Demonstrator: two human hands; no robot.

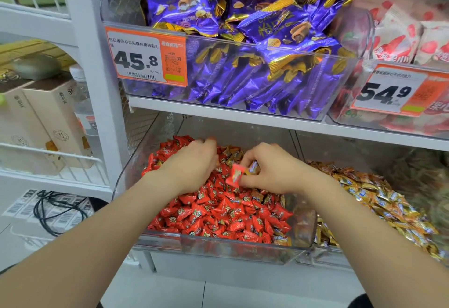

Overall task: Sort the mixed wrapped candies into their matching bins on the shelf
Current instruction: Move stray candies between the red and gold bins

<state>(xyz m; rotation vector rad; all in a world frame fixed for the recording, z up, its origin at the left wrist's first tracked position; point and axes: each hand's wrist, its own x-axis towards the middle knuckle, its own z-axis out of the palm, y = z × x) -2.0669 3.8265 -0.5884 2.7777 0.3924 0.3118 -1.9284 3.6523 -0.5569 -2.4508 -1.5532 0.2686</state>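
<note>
Head view: left hand (192, 164) lies palm-down on the red candies (218, 213) in the clear bin (230, 249) — grip not discernible. Right hand (277, 171) over the same bin, fingers pinching a single red wrapped candy (234, 176) — gold candies (379, 201) fill the neighbouring bin on the right

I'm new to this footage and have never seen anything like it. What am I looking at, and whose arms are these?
No machine here: a person wears a camera on the head, so this one picture looks forward and down along their own bare arms. Both hands reach into a clear bin of red candies with some gold ones mixed in. The left hand lies on the pile; whether it holds anything is hidden. The right hand pinches a red candy. Just to the right lie gold candies. Above, a shelf carries purple bags.
</note>
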